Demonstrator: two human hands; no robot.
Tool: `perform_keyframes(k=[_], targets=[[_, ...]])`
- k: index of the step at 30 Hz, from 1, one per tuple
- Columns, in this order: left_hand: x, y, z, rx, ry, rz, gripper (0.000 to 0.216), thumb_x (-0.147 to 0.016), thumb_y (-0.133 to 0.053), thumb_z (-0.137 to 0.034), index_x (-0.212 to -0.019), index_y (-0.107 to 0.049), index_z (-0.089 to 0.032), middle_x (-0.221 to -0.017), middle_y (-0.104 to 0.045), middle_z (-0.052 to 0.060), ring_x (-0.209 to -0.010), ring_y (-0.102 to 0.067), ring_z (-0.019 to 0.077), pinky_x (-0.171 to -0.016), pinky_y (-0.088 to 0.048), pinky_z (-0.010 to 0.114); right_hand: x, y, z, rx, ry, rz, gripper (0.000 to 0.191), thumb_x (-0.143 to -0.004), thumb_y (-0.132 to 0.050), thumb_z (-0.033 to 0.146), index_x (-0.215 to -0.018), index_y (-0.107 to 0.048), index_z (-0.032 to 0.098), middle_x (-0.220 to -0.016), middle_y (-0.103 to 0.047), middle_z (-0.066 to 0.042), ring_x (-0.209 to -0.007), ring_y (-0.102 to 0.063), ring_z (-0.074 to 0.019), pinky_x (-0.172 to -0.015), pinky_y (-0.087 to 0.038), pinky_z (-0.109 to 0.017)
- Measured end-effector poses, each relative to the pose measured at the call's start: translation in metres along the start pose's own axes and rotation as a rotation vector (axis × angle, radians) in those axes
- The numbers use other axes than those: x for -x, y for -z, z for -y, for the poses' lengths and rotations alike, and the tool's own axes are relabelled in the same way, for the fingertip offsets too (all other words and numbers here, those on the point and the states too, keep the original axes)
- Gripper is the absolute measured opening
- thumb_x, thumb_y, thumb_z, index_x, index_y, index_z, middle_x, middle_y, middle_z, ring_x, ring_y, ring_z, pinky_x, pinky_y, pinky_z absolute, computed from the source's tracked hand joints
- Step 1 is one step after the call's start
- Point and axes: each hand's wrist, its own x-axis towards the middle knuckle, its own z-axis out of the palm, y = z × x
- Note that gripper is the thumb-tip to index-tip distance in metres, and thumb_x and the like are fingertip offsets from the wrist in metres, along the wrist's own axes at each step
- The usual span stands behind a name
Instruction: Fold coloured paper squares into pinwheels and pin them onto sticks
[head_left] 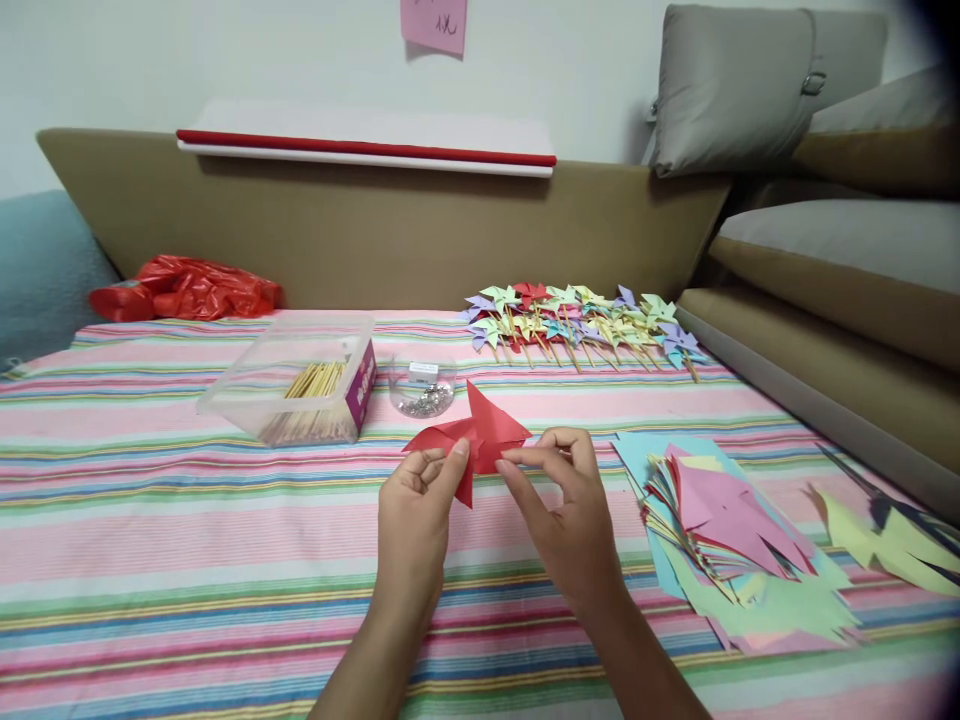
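A red paper pinwheel (491, 425) with its blades folded toward the middle is held above the striped cloth. My left hand (424, 490) is closed on its left side, the thumb lying near the centre. With thumb and index finger, my right hand (559, 490) pinches the lower right blade. No stick shows on this pinwheel. Just behind it stands a clear round tub (424, 390) of small shiny metal pins. To the right of my right hand lies a stack of cut coloured paper (739, 510), a pink sheet on top.
A clear plastic box (277, 375) holds wooden sticks (315, 380). Finished pinwheels on sticks (570, 325) lie at the back right. Dark scissors (885, 500) and a yellow cut paper (889, 545) lie at the far right. A red plastic bag (195, 288) sits back left; grey cushions (847, 270) border the right.
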Motion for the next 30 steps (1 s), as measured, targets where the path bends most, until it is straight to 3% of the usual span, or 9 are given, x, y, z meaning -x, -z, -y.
perform_keyframes(k=[8,23,30], targets=[[0.0060,-0.0044,-0.0028,-0.129,-0.046,0.011,0.023,-0.072,-0.085,-0.036,-0.076,-0.071,-0.017,-0.069,-0.072,0.000,-0.069,-0.067,0.0152,-0.064,-0.049,0.024,-0.0010,-0.0005,-0.0009,0.019,-0.063,0.024,0.010,-0.090,-0.066,0.030,-0.086,-0.074,0.026,-0.096,-0.050,-0.004,-0.096,-0.054,-0.0215,-0.089,-0.046,-0.041],[0.0101,-0.0069,-0.0030,-0.141,-0.018,0.047,0.025,-0.073,-0.085,-0.036,-0.071,-0.069,-0.016,-0.067,-0.070,0.001,-0.067,-0.063,0.0139,-0.063,-0.048,0.023,-0.0013,-0.0049,0.0050,-0.002,-0.129,-0.036,0.006,-0.086,-0.070,0.027,-0.080,-0.071,0.024,-0.092,-0.050,-0.003,-0.092,-0.056,-0.0206,-0.086,-0.050,-0.038],[0.0087,-0.0060,0.0003,-0.081,-0.002,0.060,0.025,-0.072,-0.085,-0.034,-0.072,-0.066,-0.018,-0.070,-0.070,-0.001,-0.070,-0.065,0.0139,-0.065,-0.049,0.023,0.0002,-0.0080,0.0038,0.035,-0.145,-0.087,0.005,-0.083,-0.072,0.028,-0.085,-0.068,0.024,-0.100,-0.049,-0.004,-0.101,-0.055,-0.0232,-0.095,-0.047,-0.044]])
